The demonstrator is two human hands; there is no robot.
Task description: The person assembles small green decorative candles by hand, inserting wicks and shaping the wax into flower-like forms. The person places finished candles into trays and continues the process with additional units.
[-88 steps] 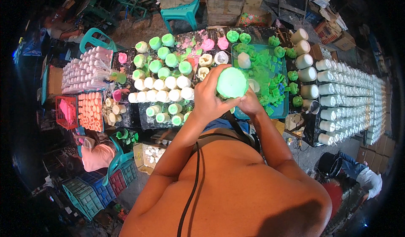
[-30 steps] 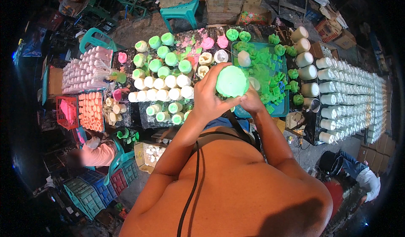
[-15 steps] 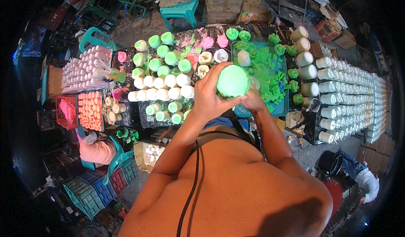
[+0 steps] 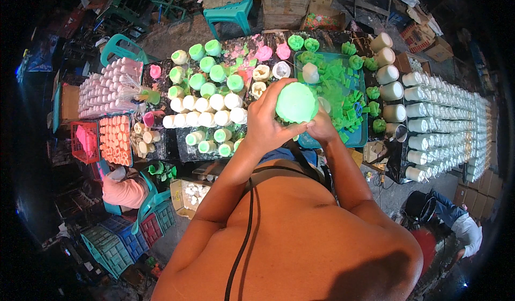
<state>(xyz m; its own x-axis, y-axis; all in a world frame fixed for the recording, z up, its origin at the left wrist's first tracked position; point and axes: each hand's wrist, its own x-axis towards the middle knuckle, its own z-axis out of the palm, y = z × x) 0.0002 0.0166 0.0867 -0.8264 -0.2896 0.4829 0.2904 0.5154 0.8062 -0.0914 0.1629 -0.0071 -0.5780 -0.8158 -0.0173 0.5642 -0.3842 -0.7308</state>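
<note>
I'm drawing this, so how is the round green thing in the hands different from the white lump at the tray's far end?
Colour: the round green thing is minty, the white lump milky. The left hand and right hand hold the green thing; the lump sits on the teal tray. The green thing looks bigger in the picture than the lump.
</note>
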